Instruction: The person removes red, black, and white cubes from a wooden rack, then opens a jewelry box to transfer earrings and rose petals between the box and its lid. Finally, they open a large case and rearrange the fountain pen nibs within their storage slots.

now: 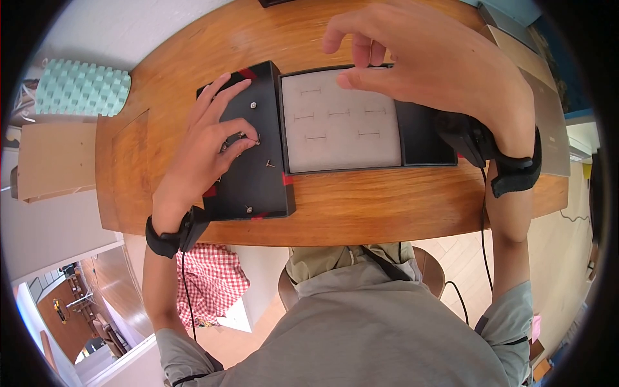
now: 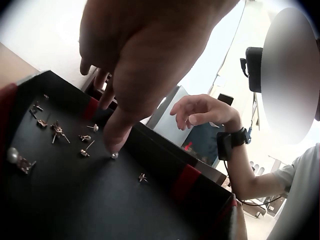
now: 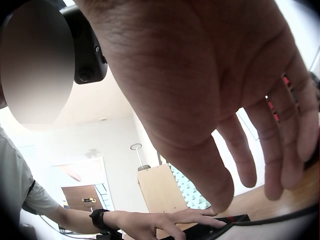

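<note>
Your left hand (image 1: pixel 205 147) pinches an earring (image 2: pixel 114 156), maybe so it won't slip, with the black tray (image 1: pixel 264 187) under it; your right hand (image 1: pixel 438 61) is open by the pad (image 1: pixel 348 151).

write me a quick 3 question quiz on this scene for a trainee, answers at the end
1. True or false: the right hand is reaching into the black tray.
2. Multiple choice: what does the left hand touch with its fingertips?
a) a checked cloth
b) an earring
c) a cardboard box
3. Fill in the blank: the pale pad lies to the person's ___ of the tray.

Key: 1 false; 2 b; 3 right
</note>
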`<state>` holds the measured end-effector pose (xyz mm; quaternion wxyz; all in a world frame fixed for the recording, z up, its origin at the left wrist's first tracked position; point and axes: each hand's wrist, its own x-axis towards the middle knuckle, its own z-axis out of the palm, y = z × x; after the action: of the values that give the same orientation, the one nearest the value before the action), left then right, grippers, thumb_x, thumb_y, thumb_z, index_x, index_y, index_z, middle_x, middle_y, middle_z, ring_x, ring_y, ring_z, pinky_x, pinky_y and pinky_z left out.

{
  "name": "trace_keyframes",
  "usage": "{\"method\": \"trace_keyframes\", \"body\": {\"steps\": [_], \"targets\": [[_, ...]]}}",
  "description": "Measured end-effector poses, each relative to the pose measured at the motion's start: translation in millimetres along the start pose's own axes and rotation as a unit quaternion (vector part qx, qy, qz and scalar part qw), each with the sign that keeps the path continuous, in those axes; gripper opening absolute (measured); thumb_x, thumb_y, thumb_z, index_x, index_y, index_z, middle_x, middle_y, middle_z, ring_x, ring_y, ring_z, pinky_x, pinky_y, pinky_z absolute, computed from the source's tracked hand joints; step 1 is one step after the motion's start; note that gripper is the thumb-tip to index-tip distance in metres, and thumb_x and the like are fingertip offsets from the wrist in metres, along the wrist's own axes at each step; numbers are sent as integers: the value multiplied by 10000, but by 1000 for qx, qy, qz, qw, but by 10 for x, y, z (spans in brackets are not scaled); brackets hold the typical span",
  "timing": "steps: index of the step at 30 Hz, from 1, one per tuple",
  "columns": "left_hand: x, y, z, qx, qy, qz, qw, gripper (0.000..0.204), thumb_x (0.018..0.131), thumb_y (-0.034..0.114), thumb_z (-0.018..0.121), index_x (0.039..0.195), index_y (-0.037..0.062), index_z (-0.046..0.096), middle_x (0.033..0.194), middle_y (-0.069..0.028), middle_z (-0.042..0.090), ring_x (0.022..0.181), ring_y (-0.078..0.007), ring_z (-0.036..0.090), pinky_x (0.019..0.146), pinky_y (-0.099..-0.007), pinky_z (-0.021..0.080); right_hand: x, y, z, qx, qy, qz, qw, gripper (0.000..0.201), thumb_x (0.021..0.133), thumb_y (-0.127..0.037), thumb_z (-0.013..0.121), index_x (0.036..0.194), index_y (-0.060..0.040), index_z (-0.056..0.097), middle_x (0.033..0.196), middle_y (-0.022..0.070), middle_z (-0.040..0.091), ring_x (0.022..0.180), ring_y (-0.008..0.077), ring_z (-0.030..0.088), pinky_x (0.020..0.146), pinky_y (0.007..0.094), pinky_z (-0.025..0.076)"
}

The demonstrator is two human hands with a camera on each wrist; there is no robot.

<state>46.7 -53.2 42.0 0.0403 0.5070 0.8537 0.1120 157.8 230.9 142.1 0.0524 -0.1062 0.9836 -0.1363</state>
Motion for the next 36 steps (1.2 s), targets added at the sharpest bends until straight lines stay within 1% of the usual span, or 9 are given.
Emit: {"method": "trace_keyframes", "body": {"steps": [5,8,17,20,23,26,28,35,36], "targets": [[-2,18,17,-20,2,-5,1000,133,821,80,816,897,92,707,1573,-95,473,1526,-373,303,1208,-477,334,11,-1,28,-23,2,18,1000,295,977,-314,651,983,-19,639,863,166,672,880,358,659,767,421,516],[3,41,13,-9,-3,1,1000,132,822,72,814,901,97,711,1576,-86,468,1525,-372,303,1204,-475,343,15,56,15,-18,-4,-16,1000,300,982,-324,649,964,-26,626,849,161,664,869,350,658,760,427,513],[-23,-50,36,-43,-1,2,999,219,800,47,824,971,116,707,1581,-59,457,1528,-358,298,1206,-469,350,68,-12,21,16,-33,24,999,340,991,-330,649,1158,-33,657,976,127,723,947,331,685,786,389,540],[-28,-70,37,-46,-1,4,999,260,782,25,829,988,119,702,1583,-57,454,1527,-355,301,1208,-467,351,103,-54,-1,0,-46,46,998,323,996,-330,646,1125,-34,657,952,127,715,934,323,685,781,389,538],[-18,-67,32,-48,-9,4,999,259,776,17,828,980,115,704,1582,-59,457,1525,-355,304,1213,-465,346,120,-33,-36,-12,-95,44,994,310,998,-330,646,1101,-38,657,932,125,707,930,319,681,782,387,538],[-23,-92,34,-39,-10,14,999,235,779,20,822,963,108,705,1570,-63,473,1520,-358,313,1208,-462,352,84,-49,14,-18,-53,22,998,296,999,-335,647,1062,-46,657,917,128,699,930,319,674,780,387,536],[-27,-111,43,-34,-9,15,999,219,784,20,818,951,104,704,1560,-65,484,1517,-359,319,1203,-462,357,83,-92,36,-31,-35,51,998,300,996,-346,652,1046,-50,658,920,128,698,945,315,673,779,390,534],[-23,-159,34,-33,4,10,999,178,812,16,796,925,87,679,1539,-75,509,1507,-365,334,1190,-466,367,82,-106,-2,-32,-47,71,996,300,979,-344,666,986,-46,634,841,144,669,866,336,674,730,418,521],[-24,-160,22,-33,4,10,999,178,812,16,796,925,87,679,1539,-75,509,1507,-365,334,1190,-466,367,80,-60,4,-21,-44,52,997,298,976,-339,667,966,-44,624,825,149,662,846,341,672,719,423,518]]}}
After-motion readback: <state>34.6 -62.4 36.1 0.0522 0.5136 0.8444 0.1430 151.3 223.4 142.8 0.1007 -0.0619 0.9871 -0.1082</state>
